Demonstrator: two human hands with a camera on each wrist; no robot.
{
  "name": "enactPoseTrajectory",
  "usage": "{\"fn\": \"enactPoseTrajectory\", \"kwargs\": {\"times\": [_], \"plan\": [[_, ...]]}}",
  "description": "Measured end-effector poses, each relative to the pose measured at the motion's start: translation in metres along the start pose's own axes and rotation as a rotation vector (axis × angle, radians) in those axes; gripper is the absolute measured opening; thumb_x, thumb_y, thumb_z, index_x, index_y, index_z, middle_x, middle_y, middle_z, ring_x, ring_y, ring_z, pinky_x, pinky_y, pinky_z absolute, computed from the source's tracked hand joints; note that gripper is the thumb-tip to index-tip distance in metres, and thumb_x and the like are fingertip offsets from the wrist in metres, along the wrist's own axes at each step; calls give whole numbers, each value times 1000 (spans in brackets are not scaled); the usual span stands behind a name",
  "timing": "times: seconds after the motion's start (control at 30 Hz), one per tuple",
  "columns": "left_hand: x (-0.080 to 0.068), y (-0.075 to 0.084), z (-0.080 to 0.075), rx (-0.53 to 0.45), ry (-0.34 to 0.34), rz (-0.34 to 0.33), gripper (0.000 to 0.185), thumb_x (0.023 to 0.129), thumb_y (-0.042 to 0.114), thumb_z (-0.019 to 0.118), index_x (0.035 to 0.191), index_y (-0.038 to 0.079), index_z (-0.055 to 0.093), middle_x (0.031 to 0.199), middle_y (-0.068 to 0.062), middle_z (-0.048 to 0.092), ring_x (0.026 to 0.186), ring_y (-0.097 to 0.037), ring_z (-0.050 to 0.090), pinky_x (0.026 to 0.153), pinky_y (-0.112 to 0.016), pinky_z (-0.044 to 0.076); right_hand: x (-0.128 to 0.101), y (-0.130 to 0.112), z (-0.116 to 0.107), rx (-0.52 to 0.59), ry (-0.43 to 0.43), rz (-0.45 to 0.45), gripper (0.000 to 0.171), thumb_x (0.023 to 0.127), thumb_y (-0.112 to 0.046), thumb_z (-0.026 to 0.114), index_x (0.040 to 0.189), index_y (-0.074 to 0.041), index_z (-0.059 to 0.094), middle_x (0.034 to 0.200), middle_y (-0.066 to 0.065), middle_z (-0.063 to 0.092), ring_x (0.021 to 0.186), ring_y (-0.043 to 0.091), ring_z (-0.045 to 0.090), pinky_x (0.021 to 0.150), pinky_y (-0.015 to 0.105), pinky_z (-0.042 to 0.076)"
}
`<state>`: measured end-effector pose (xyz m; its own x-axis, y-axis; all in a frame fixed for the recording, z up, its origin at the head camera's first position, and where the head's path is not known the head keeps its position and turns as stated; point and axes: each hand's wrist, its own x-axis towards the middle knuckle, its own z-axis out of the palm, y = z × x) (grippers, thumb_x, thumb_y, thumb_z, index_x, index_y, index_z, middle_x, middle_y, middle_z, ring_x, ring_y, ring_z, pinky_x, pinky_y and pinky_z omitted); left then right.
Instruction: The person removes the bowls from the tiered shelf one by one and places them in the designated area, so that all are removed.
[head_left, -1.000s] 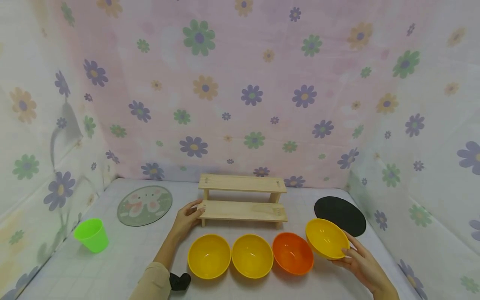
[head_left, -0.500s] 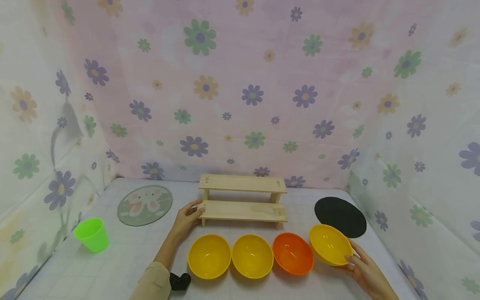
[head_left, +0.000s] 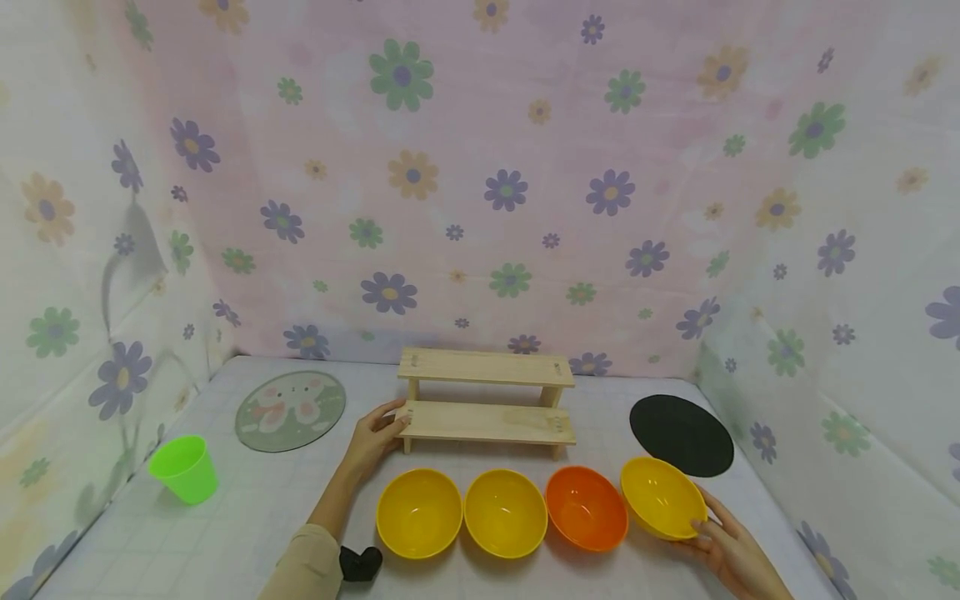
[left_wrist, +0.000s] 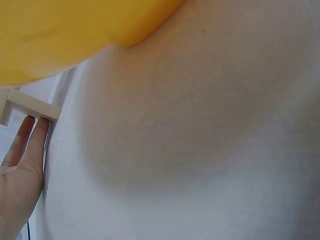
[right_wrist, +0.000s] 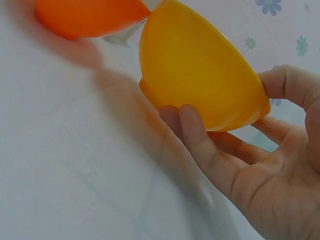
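At the left end of a two-tier wooden shelf (head_left: 487, 422), my left hand (head_left: 371, 437) grips the lower board; in the left wrist view, two fingers (left_wrist: 36, 137) reach the pale wood. My right hand (head_left: 731, 546) holds a yellow bowl (head_left: 660, 497) by its right side, thumb at the rim and fingers underneath. The right wrist view shows this bowl (right_wrist: 200, 65) tilted, its shadow on the cloth below. Left of it, in a row before the shelf, stand an orange bowl (head_left: 587, 508) and two more yellow bowls, the middle one (head_left: 506, 512) and the leftmost one (head_left: 419, 512).
A green cup (head_left: 184, 471) leans at the left. Behind it lies a round rabbit-patterned mat (head_left: 291, 412); a black round mat (head_left: 681, 435) lies at the right. A small black object (head_left: 360, 564) sits by the left sleeve (head_left: 303, 562). Flowered cloth walls (head_left: 465, 167) enclose the table.
My right hand has brought the yellow bowl lower and slightly right, toward the front of the table. The left hand has stayed at the shelf's end.
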<state>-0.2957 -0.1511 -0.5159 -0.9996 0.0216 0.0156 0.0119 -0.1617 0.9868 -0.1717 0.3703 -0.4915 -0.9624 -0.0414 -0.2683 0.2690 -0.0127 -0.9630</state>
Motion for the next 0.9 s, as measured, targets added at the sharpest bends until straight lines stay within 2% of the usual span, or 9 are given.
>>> {"fn": "enactPoseTrajectory", "kwargs": {"times": [0.1, 0.13, 0.17, 0.2, 0.27, 0.33, 0.4, 0.77, 0.9], "plan": [[0, 0, 1, -10, 7, -8, 48, 90, 7, 63, 135, 0, 48, 124, -28, 53, 94, -20, 61, 80, -32, 53, -1, 6, -5, 41, -33, -50, 45, 100, -7, 36, 128, -42, 39, 124, -18, 50, 92, 22, 63, 84, 40, 53], [0, 0, 2, -11, 7, -10, 48, 90, 7, 63, 135, 0, 48, 125, -28, 53, 94, -20, 61, 80, -32, 53, -1, 7, -6, 53, -38, -55, 41, 100, -8, 37, 117, -45, 42, 113, -26, 51, 92, 22, 64, 84, 40, 53], [0, 0, 2, -14, 6, -11, 48, 90, 7, 63, 135, 0, 48, 125, -28, 53, 94, -20, 61, 80, -32, 53, -1, 7, -5, 52, -34, -42, 41, 100, -8, 38, 120, -44, 40, 114, -25, 51, 93, 22, 64, 85, 41, 52], [0, 0, 2, -13, 7, -11, 49, 90, 7, 63, 135, 0, 47, 125, -28, 52, 94, -20, 61, 81, -32, 53, -2, 7, -6, 55, -49, -46, 44, 100, -8, 38, 122, -47, 39, 114, -24, 52, 94, 22, 64, 85, 41, 52], [0, 1, 3, -15, 6, -10, 49, 90, 8, 62, 136, 0, 47, 126, -28, 52, 95, -20, 61, 81, -33, 53, -2, 6, -4, 40, -21, -5, 57, 99, -8, 38, 142, -41, 21, 135, -5, 45, 95, 22, 64, 87, 44, 51], [-1, 1, 3, -12, 5, -8, 50, 91, 8, 62, 136, -1, 45, 126, -28, 51, 95, -19, 61, 82, -33, 53, -2, 5, -2, 27, 12, 45, 68, 99, -8, 39, 152, -25, 0, 150, 16, 23, 96, 22, 63, 89, 45, 49], [-1, 2, 3, -9, 7, -5, 50, 91, 8, 62, 137, -2, 45, 126, -29, 51, 95, -19, 61, 82, -34, 53, -2, 4, 0, 18, 30, 74, 71, 98, -7, 38, 149, -7, -12, 151, 29, -7, 98, 23, 62, 90, 47, 48], [-2, 3, 6, -4, 8, -7, 48, 90, 6, 63, 135, -1, 47, 123, -28, 53, 93, -20, 61, 82, -36, 53, -3, 6, 4, 21, 114, 117, 73, 98, -7, 41, 149, -9, -12, 150, 33, -5, 96, 27, 62, 89, 51, 47], [-2, 2, 5, 5, 10, -4, 48, 89, 7, 63, 135, -1, 48, 124, -28, 53, 95, -20, 61, 83, -35, 53, -6, 3, 4, -71, 107, 100, 72, 99, -12, 44, 149, -4, -8, 147, 38, 2, 96, 27, 62, 87, 47, 50]]}}
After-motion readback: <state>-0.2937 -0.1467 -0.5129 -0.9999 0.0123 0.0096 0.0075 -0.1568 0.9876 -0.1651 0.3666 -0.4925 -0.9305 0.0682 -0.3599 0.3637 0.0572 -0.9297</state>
